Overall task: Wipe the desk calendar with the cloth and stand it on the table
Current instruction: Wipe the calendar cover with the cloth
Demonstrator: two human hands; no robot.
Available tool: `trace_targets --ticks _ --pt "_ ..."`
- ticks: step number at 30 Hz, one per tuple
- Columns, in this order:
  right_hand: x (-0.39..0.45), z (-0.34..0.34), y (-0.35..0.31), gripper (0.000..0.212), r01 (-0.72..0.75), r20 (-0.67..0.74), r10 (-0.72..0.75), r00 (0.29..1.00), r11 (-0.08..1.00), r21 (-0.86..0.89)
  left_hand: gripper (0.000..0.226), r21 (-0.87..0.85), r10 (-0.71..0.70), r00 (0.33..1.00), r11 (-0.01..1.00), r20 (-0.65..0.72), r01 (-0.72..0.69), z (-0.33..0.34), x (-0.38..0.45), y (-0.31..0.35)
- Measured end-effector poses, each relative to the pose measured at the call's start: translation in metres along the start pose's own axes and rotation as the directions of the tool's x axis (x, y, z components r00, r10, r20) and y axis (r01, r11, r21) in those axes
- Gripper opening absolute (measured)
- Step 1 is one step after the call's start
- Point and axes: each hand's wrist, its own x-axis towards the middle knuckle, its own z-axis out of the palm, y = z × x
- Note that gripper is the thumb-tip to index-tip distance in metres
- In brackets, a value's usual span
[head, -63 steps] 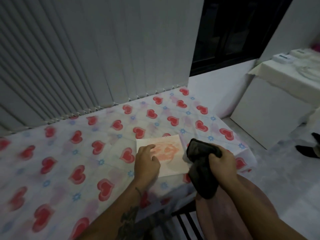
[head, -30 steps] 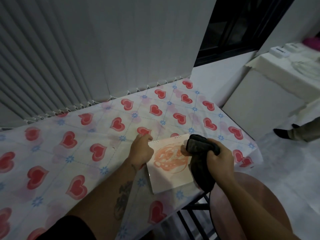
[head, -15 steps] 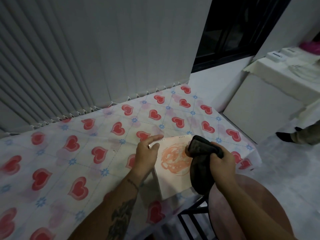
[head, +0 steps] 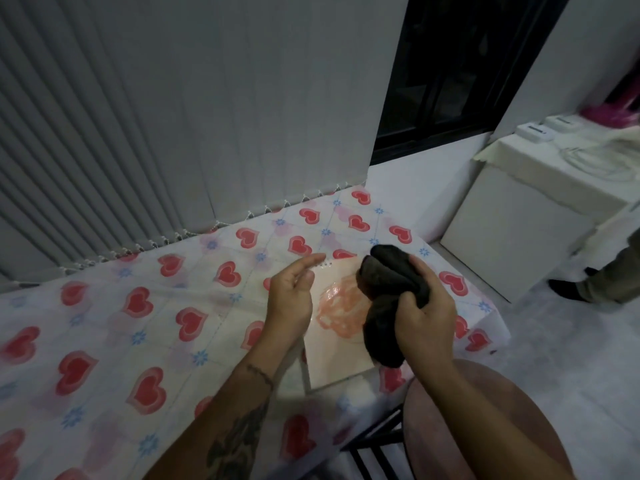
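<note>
Looking down through the head camera, we see the desk calendar (head: pixel 341 344) propped at a tilt near the right front corner of the table (head: pixel 104 323), its pale face with the orange picture turned up toward us and its lower edge near the table's front edge. Our left hand (head: pixel 291 303) is open, fingers extended and loosely curved, at the calendar's left edge; whether it touches the card we cannot tell, and it holds nothing. Our right hand (head: pixel 424 318) is closed around the dark cloth (head: pixel 386 306), which is bunched and pressed against the picture. We judge the calendar light, thin and stiff, with a glossy face that would slide under the cloth, so it is best held by its side edges or the bound top. Compared with half a second ago, the left hand has let go of the top corner and opened, while the cloth has stayed on the face.
</note>
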Motion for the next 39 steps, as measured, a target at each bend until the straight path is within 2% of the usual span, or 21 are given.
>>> trace_targets --ticks 3,5,7,9,11,14,18,20,25,28,31,34,36,39 --pt "-0.001 0.002 -0.022 0.072 0.224 0.21 -0.186 0.96 0.958 -0.177 0.044 -0.073 0.045 0.999 0.996 0.002 -0.044 0.003 0.008 0.027" --pt "-0.003 0.004 -0.026 0.077 0.308 0.352 -0.189 0.917 0.895 -0.321 0.044 -0.14 0.031 0.999 0.99 -0.036 -0.036 0.005 0.012 0.038" --pt "-0.009 0.004 -0.024 0.081 0.365 0.433 -0.162 0.887 0.819 -0.442 0.045 -0.23 -0.011 0.997 0.973 -0.078 -0.008 0.004 0.018 0.046" --pt "-0.019 0.004 -0.022 0.081 0.446 0.473 -0.212 0.855 0.767 -0.462 0.045 -0.288 -0.047 0.995 0.957 -0.083 0.021 0.003 0.022 0.055" --pt "-0.029 0.007 -0.024 0.077 0.559 0.501 -0.337 0.797 0.727 -0.4 0.043 -0.376 -0.113 0.991 0.923 -0.067 0.079 0.003 0.023 0.061" --pt "-0.026 0.01 -0.033 0.076 0.679 0.553 -0.427 0.716 0.612 -0.406 0.039 -0.526 -0.222 0.975 0.826 0.027 0.203 0.002 0.022 0.068" --pt "0.007 0.009 -0.047 0.085 0.749 0.586 -0.466 0.662 0.432 -0.502 0.041 -0.573 -0.199 0.977 0.792 0.081 0.209 -0.003 0.023 0.075" --pt "0.019 0.01 -0.053 0.083 0.739 0.555 -0.488 0.674 0.45 -0.501 0.04 -0.588 -0.169 0.982 0.787 0.088 0.188 -0.007 0.025 0.079" --pt "0.036 0.009 -0.058 0.075 0.537 0.3 -0.446 0.843 0.682 -0.497 0.039 -0.55 -0.1 0.993 0.826 0.065 0.119 -0.021 0.028 0.084" --pt "0.035 0.009 -0.056 0.072 0.437 0.234 -0.37 0.899 0.792 -0.427 0.04 -0.522 -0.041 0.995 0.849 0.096 0.085 -0.027 0.022 0.089" --pt "0.035 0.015 -0.063 0.072 0.386 0.214 -0.336 0.917 0.885 -0.262 0.037 -0.453 0.114 0.987 0.89 0.111 -0.051 -0.03 0.015 0.096" --pt "0.032 0.024 -0.08 0.073 0.352 0.199 -0.324 0.925 0.927 -0.128 0.044 -0.418 0.247 0.962 0.891 0.114 -0.18 -0.028 0.012 0.102" --pt "0.025 0.032 -0.094 0.072 0.38 0.214 -0.354 0.911 0.92 -0.097 0.046 -0.461 0.274 0.959 0.861 0.067 -0.214 -0.022 0.01 0.108" --pt "0.01 0.044 -0.103 0.071 0.523 0.291 -0.473 0.831 0.844 -0.122 0.043 -0.544 0.231 0.973 0.816 -0.01 -0.199 -0.016 0.012 0.113"
